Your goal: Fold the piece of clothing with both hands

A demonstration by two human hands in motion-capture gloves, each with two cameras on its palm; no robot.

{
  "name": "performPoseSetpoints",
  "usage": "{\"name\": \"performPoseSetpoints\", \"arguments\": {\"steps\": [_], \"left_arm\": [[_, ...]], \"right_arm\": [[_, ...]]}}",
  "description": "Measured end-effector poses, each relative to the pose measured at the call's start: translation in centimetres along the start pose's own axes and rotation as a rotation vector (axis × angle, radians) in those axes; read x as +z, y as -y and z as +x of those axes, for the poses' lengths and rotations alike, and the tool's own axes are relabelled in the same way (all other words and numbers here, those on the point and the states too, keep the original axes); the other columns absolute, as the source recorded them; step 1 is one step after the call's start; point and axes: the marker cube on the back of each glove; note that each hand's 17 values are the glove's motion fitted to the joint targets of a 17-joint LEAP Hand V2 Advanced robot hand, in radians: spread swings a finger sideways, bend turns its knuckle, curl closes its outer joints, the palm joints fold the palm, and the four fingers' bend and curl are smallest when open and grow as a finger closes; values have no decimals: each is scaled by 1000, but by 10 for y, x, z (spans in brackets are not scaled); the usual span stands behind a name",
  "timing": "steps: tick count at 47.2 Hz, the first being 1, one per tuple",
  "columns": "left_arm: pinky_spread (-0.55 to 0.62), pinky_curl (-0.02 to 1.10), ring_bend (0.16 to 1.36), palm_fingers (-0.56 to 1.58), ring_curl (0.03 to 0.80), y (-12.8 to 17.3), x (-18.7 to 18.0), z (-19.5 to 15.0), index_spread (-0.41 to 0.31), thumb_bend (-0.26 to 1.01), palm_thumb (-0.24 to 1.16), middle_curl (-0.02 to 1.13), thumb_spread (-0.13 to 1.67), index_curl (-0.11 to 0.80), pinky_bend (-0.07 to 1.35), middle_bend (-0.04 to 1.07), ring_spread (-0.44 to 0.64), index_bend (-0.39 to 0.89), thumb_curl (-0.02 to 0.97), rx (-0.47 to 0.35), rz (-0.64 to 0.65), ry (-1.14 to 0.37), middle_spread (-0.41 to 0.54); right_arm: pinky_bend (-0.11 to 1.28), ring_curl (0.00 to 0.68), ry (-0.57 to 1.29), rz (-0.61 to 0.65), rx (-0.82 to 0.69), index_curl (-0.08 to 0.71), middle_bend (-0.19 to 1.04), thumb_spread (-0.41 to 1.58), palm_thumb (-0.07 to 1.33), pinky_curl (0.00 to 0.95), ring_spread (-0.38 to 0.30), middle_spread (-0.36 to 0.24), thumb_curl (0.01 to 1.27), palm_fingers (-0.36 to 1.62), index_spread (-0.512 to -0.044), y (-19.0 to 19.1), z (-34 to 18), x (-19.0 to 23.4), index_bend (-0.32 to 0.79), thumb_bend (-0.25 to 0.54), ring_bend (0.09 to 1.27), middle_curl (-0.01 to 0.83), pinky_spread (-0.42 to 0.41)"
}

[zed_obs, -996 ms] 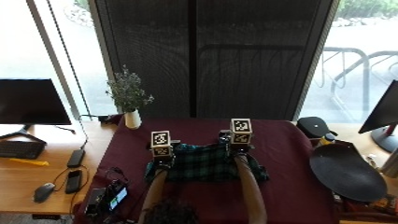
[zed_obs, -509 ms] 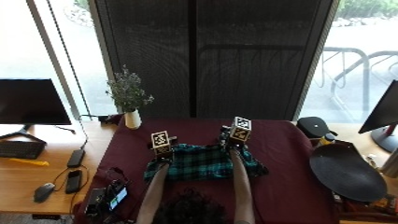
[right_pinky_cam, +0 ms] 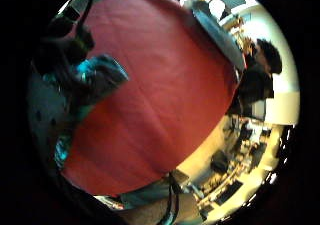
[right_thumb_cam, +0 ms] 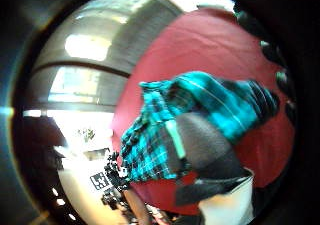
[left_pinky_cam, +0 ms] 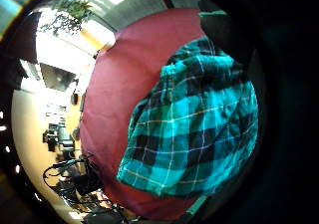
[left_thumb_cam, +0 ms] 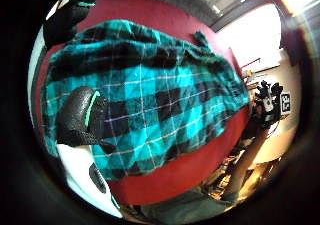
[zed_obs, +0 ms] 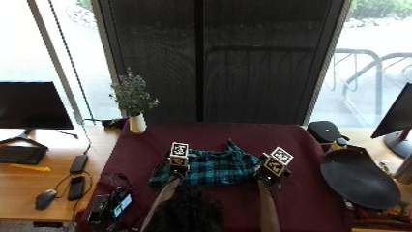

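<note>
A green plaid shirt (zed_obs: 212, 169) lies bunched on the dark red table (zed_obs: 302, 145) in front of the person. My left hand (zed_obs: 176, 166) is on the shirt's left part. In the left thumb side palm view its thumb (left_thumb_cam: 80, 117) curls against the plaid cloth (left_thumb_cam: 165, 100), which spreads away beneath it. My right hand (zed_obs: 271, 176) is at the shirt's right edge. Its thumb (right_thumb_cam: 200, 142) pinches a gathered fold of the cloth (right_thumb_cam: 225, 100), and a bit of that cloth (right_pinky_cam: 100, 72) shows by its fingers.
A white vase of flowers (zed_obs: 136, 123) stands at the table's back left corner. A black round tray (zed_obs: 357, 179) and a black object (zed_obs: 325, 130) sit off the right edge. Electronics and cables (zed_obs: 112, 205) lie at the front left corner.
My right hand has come right and toward the person, drawing the cloth with it. The left hand has shifted slightly nearer. The shirt is more bunched and narrower than before.
</note>
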Motion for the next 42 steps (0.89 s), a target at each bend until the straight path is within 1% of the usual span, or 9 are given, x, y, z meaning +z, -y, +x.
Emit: {"name": "performPoseSetpoints", "arguments": {"steps": [3, 5, 13, 15, 17, 23, 32, 37, 42], "left_arm": [[210, 215, 635, 583, 414, -7, 17, 13, -129, -25, 685, 491, 1169, 235, 345, 513, -130, 165, 331, 5, -69, -21, -206], [221, 235, 589, 505, 403, -9, 30, 17, -129, -57, 589, 461, 1211, 261, 385, 392, -83, 206, 305, 1, -103, -37, -175], [249, 278, 494, 381, 373, -19, 58, 22, -125, -53, 358, 416, 1352, 318, 450, 184, 62, 210, 230, -2, -246, -194, -73], [254, 283, 480, 379, 363, -19, 58, 20, -124, -44, 313, 403, 1380, 326, 456, 168, 87, 200, 215, -8, -247, -215, -54], [260, 285, 465, 379, 353, -18, 57, 20, -123, -33, 288, 390, 1402, 337, 452, 163, 112, 200, 205, -12, -244, -225, -41], [268, 292, 442, 387, 338, -18, 54, 20, -126, -12, 253, 374, 1441, 366, 438, 163, 154, 203, 196, -4, -274, -253, -23], [274, 299, 463, 411, 340, -20, 6, 3, -115, 8, 304, 380, 1427, 378, 410, 189, 171, 148, 215, -84, -224, -524, -20], [276, 299, 494, 438, 345, -23, -32, -17, -106, 31, 378, 389, 1405, 372, 381, 201, 157, 140, 240, -93, -186, -531, -19], [276, 298, 517, 490, 352, -16, -63, -39, -111, 34, 417, 401, 1388, 365, 347, 223, 122, 143, 254, -48, 28, -595, -38]], "right_arm": [[711, 420, -65, -123, 80, 191, 154, 1114, 536, 386, -66, -95, 350, 711, -290, -19, 18, 9, -28, -89, 637, 380, 30], [782, 444, -15, -126, 47, 140, 161, 1113, 386, 402, -77, -64, 316, 757, -284, -16, 16, 19, -100, -125, 739, 379, -1], [943, 483, 108, -312, -11, 55, 113, 1127, 252, 440, -79, -26, 286, 635, -290, -11, 2, 50, -50, -44, 907, 347, -49], [963, 483, 167, -189, -49, 42, 124, 1135, 288, 442, -82, -13, 293, 615, -292, 1, -6, 49, -33, -16, 925, 340, -58], [955, 473, 237, -52, -81, 65, 118, 1167, 473, 434, -85, 15, 330, 631, -282, 11, -13, 42, 65, 87, 898, 329, -78], [906, 435, 626, -20, -202, 136, 126, 1139, 801, 397, -161, 1, 417, 848, -259, -2, -44, 14, 167, 229, 840, 309, -178], [822, 419, 773, 99, -288, 199, 147, 919, 954, 377, -211, -67, 494, 949, -254, -35, -88, -37, 133, 197, 738, 319, -256], [801, 420, 804, -55, -373, 211, 135, 850, 990, 372, -220, -85, 520, 964, -253, -64, -126, -54, 108, 162, 721, 317, -274], [791, 419, 874, 168, -631, 216, 135, 775, 1010, 372, -226, -105, 543, 969, -257, -54, -195, -48, 101, 117, 697, 318, -283]]}}
